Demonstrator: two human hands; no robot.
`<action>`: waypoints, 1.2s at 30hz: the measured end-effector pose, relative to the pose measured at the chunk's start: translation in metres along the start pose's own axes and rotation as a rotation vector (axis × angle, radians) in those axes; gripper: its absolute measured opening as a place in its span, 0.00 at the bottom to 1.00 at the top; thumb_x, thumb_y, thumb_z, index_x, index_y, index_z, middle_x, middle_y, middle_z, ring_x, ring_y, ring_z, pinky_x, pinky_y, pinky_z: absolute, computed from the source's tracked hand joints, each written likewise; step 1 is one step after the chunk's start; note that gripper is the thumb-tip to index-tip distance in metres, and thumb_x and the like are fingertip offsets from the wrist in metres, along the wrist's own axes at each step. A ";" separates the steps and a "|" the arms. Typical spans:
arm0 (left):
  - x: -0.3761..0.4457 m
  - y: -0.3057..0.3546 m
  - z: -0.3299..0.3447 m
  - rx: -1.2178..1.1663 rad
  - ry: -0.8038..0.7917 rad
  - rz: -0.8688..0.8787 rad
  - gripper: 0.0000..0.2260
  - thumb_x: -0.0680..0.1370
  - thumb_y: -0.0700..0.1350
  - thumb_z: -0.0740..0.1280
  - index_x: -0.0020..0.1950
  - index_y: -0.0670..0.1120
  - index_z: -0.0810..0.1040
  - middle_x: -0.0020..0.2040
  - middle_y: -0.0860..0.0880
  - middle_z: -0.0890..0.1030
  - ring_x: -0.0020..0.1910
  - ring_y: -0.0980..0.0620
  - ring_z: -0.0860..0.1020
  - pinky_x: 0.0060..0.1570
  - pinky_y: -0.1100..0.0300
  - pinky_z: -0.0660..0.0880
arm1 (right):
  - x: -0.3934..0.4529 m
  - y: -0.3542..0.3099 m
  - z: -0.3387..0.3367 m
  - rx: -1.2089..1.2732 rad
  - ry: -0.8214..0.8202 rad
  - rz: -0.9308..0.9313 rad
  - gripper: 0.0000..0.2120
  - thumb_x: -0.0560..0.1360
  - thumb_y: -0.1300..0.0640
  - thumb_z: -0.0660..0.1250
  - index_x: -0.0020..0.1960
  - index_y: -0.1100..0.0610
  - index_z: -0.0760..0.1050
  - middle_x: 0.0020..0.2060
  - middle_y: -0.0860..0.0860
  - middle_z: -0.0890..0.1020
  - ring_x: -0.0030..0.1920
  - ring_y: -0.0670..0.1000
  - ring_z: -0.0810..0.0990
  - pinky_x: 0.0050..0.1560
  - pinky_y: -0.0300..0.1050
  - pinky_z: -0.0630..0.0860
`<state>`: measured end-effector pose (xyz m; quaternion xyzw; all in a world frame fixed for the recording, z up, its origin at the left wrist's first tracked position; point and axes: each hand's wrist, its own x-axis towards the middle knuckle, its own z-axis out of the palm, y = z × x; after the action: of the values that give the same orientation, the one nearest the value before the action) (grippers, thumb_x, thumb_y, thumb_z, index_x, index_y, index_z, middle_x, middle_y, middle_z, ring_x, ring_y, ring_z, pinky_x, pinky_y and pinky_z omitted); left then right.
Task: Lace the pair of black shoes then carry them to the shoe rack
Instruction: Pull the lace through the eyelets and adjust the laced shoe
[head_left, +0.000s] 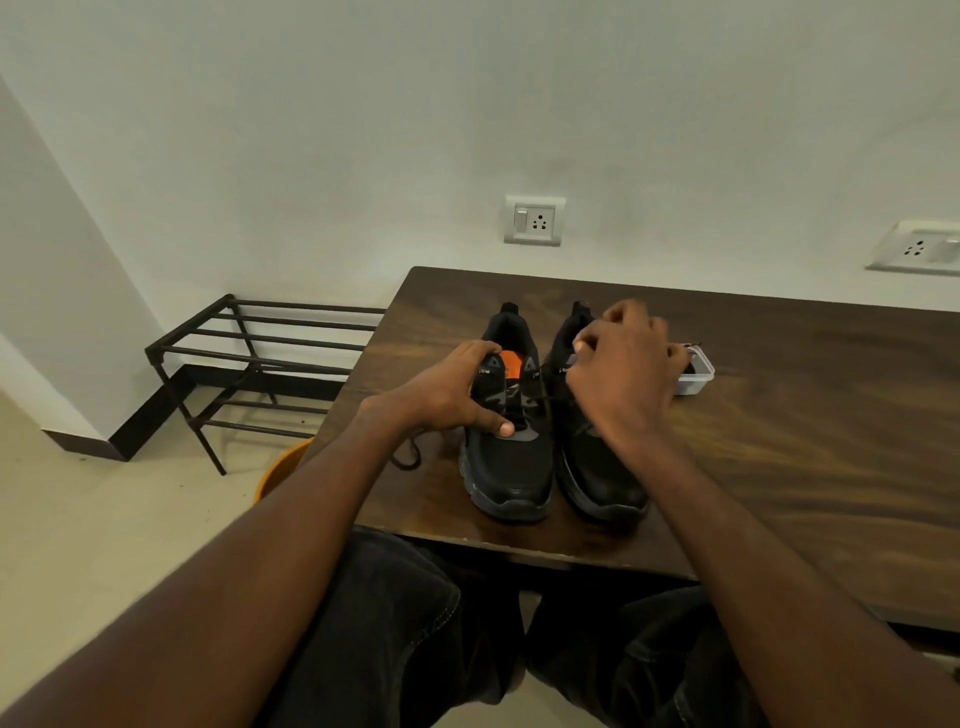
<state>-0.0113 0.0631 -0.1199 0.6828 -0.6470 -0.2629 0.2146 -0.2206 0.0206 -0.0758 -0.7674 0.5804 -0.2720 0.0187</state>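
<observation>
Two black shoes (550, 457) stood side by side near the desk (779, 415) edge, soft and light by the look. Your left hand (452, 395) gripped one shoe's collar; your right hand (623, 374) pinched a thin, floppy lace (545, 402). The shoe rack (249, 358) waited left.

Wooden table (779, 441): black shoes (511, 467), plastic container (696, 376).
</observation>
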 end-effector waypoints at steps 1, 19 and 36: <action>0.001 -0.001 0.000 0.005 -0.002 0.005 0.51 0.67 0.53 0.83 0.82 0.52 0.57 0.79 0.51 0.63 0.73 0.49 0.68 0.67 0.56 0.70 | -0.002 0.001 0.004 -0.042 -0.048 -0.074 0.16 0.75 0.54 0.74 0.63 0.48 0.82 0.72 0.50 0.69 0.72 0.56 0.67 0.71 0.63 0.65; 0.006 -0.005 -0.001 0.038 -0.001 0.016 0.52 0.65 0.56 0.84 0.81 0.52 0.58 0.78 0.52 0.64 0.70 0.52 0.69 0.70 0.51 0.71 | 0.001 -0.003 0.012 -0.114 -0.053 -0.104 0.20 0.73 0.53 0.75 0.65 0.47 0.79 0.73 0.51 0.68 0.73 0.57 0.66 0.72 0.67 0.62; 0.008 -0.006 -0.001 0.014 0.006 0.004 0.50 0.64 0.56 0.84 0.78 0.53 0.59 0.75 0.53 0.65 0.68 0.52 0.70 0.63 0.55 0.71 | 0.002 -0.002 0.022 0.136 -0.044 0.011 0.10 0.75 0.57 0.72 0.54 0.47 0.83 0.52 0.47 0.83 0.54 0.52 0.82 0.64 0.60 0.73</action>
<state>-0.0060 0.0555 -0.1232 0.6838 -0.6495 -0.2557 0.2124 -0.2089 0.0130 -0.0936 -0.7669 0.5641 -0.2940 0.0852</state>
